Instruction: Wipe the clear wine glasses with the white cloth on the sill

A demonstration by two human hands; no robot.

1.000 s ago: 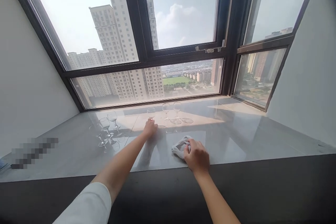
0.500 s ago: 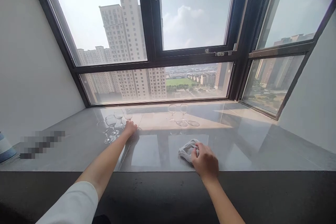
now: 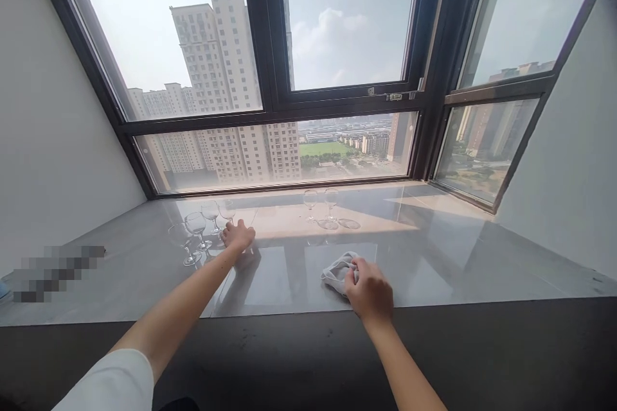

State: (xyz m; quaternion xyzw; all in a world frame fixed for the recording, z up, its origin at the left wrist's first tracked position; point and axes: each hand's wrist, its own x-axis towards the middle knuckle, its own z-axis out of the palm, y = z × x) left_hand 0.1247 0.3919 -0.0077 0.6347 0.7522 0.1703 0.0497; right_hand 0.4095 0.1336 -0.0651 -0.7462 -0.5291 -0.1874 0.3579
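wine glass [image 3: 226, 211] moved left by left hand [image 3: 238, 235]

sill [image 3: 434, 257]: grey stone | on it: wine glasses [image 3: 195, 231], cloth [image 3: 335, 270]

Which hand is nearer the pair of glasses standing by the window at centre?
Too close to call. The right hand rests on the cloth in front of the pair of glasses; the left hand is off to their left.
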